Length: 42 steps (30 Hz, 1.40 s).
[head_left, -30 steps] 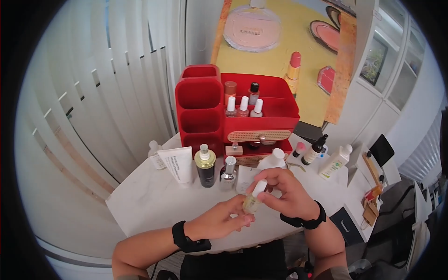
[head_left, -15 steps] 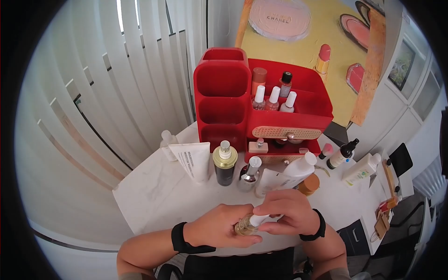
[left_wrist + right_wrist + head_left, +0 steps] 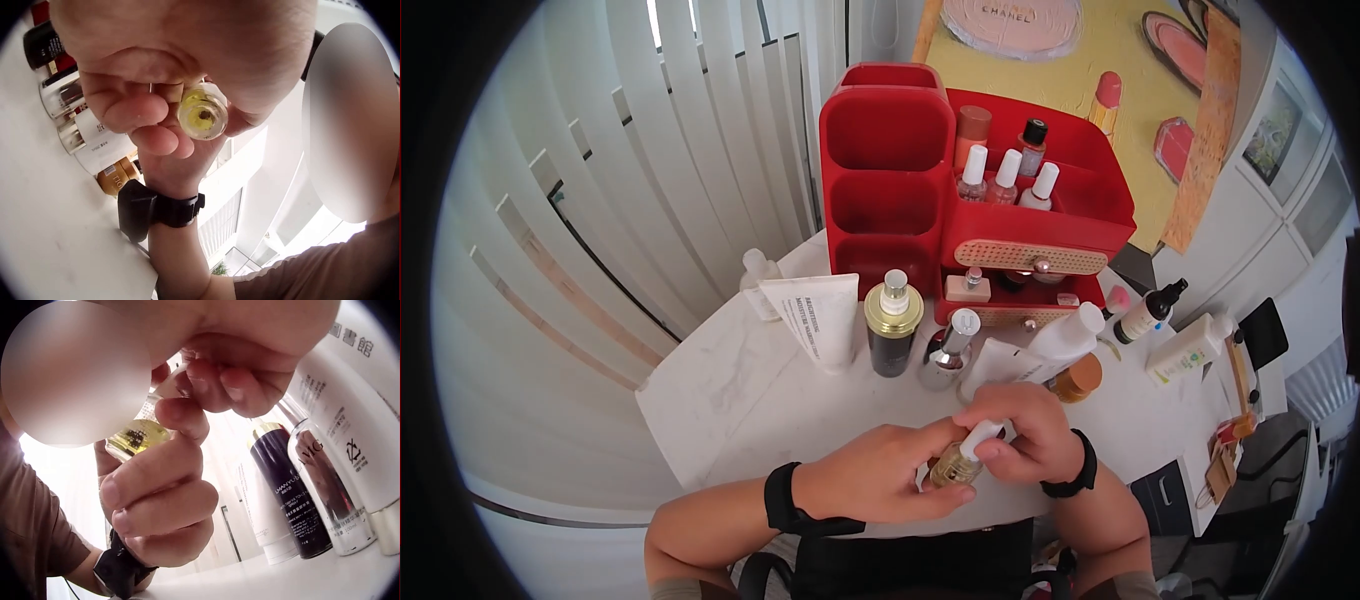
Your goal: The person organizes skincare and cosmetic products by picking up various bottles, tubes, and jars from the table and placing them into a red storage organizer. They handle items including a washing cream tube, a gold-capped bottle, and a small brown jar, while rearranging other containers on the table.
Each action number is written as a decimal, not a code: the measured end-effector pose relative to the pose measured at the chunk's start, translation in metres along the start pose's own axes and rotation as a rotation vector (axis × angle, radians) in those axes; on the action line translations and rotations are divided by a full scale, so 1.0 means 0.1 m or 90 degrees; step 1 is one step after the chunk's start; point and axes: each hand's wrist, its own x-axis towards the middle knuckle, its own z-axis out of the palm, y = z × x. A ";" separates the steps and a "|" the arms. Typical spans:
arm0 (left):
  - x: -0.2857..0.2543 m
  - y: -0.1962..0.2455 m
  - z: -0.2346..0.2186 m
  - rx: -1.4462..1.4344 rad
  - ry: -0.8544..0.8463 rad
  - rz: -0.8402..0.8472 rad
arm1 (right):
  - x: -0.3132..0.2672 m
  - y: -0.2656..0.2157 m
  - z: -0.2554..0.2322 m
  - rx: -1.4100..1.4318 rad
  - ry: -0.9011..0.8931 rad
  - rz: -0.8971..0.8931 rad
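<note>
Low over the front of the table, a small nail polish bottle [image 3: 953, 468] of clear glass with yellow liquid is held between both hands. My left hand [image 3: 870, 475] grips its glass body, fingers curled round it. From the right, my right hand [image 3: 1030, 430] pinches the white cap [image 3: 982, 438] between thumb and fingers. The bottle tilts, cap up and to the right. In the left wrist view the round base of the bottle [image 3: 203, 115] faces the camera. Yellow liquid shows through the bottle [image 3: 139, 434] in the right wrist view, with the cap partly hidden by fingers.
Just beyond the hands stand a white tube [image 3: 815, 320], a black-and-gold spray bottle [image 3: 892, 335], a silver-capped bottle [image 3: 948, 350] and a brown-lidded jar [image 3: 1080, 375]. Behind them, a red organizer [image 3: 885, 215] holds several polish bottles. More bottles stand to the right, including a dark one [image 3: 1145, 312].
The head view has shifted, so the table things sit further right and higher. The left hand's grip has wrapped further round the bottle, while the right hand stays at the cap.
</note>
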 end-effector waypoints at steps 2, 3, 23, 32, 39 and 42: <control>-0.02 -0.04 0.01 -0.006 0.001 -0.013 | 0.00 -0.01 0.00 0.006 0.016 0.018; -0.02 -0.05 0.01 -0.008 0.005 -0.026 | 0.01 0.01 -0.01 -0.005 0.003 0.002; -0.05 0.00 -0.06 -0.069 -0.067 -0.057 | 0.03 0.00 -0.03 0.034 -0.031 -0.008; -0.06 -0.05 -0.02 -0.059 -0.030 -0.005 | 0.03 0.01 -0.04 0.032 -0.030 -0.026; -0.05 -0.04 -0.07 -0.056 -0.092 -0.058 | 0.02 0.02 -0.01 0.034 -0.024 -0.030; -0.04 -0.05 -0.07 -0.032 -0.106 -0.061 | 0.02 0.04 -0.01 0.029 -0.031 -0.031</control>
